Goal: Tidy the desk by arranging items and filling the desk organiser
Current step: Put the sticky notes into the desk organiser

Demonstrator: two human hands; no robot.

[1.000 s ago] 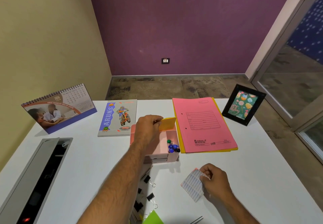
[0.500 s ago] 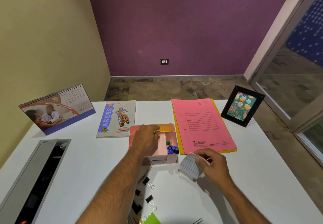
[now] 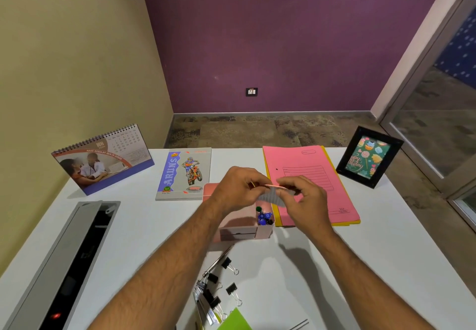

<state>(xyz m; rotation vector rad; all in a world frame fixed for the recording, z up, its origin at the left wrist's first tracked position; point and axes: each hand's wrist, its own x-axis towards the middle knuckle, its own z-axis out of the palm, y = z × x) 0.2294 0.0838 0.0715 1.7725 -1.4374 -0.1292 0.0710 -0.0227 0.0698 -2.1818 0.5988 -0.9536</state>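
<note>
A pink desk organiser (image 3: 239,229) stands mid-desk, with blue and green pins (image 3: 264,216) in its right compartment. Both hands meet just above it. My right hand (image 3: 304,201) pinches a small white lined pad (image 3: 273,197) with a pink top edge. My left hand (image 3: 239,188) pinches the same pad at its left end. The organiser's back part is hidden under my hands. Several black binder clips (image 3: 229,286) and metal clips lie on the white desk (image 3: 360,265) near its front edge, beside a green note (image 3: 234,320).
A desk calendar (image 3: 103,158) stands at the back left, a notebook (image 3: 184,172) lies next to it, and a pink folder (image 3: 309,183) on a yellow one lies right of the organiser. A black photo frame (image 3: 369,159) stands back right. An open cable tray (image 3: 64,265) runs along the left.
My right hand lifted the lined pad from the desk front up over the organiser. My left hand let go of the orange notes and came to the pad.
</note>
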